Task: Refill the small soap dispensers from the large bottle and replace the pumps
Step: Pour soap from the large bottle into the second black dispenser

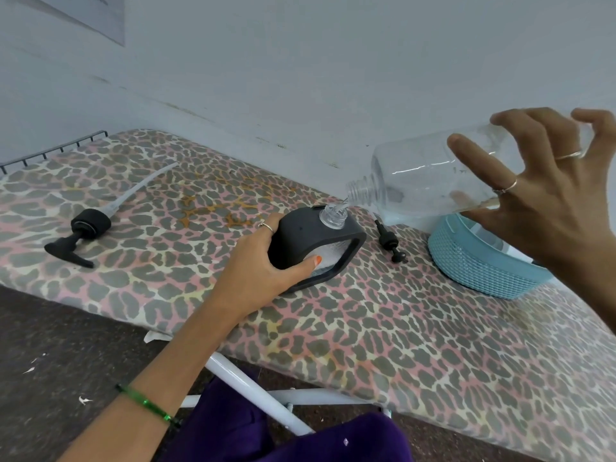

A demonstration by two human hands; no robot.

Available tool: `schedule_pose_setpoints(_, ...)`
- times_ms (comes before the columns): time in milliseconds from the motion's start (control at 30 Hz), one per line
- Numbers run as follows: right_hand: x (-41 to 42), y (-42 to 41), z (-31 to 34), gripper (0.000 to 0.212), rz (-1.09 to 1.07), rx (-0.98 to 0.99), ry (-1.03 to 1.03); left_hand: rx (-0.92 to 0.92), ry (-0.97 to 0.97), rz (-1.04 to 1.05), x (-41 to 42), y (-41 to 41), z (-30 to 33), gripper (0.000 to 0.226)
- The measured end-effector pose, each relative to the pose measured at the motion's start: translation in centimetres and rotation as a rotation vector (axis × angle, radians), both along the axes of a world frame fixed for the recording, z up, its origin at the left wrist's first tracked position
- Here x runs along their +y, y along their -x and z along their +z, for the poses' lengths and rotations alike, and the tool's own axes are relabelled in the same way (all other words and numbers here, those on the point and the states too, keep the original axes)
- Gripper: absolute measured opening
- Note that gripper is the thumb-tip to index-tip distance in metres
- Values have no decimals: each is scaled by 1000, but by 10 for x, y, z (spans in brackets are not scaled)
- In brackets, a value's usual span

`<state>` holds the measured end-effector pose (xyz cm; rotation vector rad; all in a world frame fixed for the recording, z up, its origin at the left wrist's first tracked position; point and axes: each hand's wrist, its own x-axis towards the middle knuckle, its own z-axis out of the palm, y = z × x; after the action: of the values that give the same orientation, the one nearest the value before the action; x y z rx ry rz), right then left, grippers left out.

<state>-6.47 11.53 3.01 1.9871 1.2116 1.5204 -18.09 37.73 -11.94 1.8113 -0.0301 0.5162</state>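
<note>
The right hand (546,195) grips the large clear bottle (433,175) with spread, curled fingers, tipping its neck down so a thin stream runs into the small dispenser (316,245). The left hand (263,261) wraps round that black-cased dispenser, which stands on the leopard-print board (366,328). Two black pumps (83,235) (390,243) lie on either side; a blue basket (473,261) sits right. No readable labels.

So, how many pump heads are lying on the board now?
2: a large pump lies at the left, and a small pump lies right of the dispenser. The basket may hide more.
</note>
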Motion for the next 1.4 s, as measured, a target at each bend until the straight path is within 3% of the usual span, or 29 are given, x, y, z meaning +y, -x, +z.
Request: schedule_pose_setpoints(1400, 10, -3, 19, 56, 1, -70, 126, -39, 20, -16, 0, 0, 3, 45)
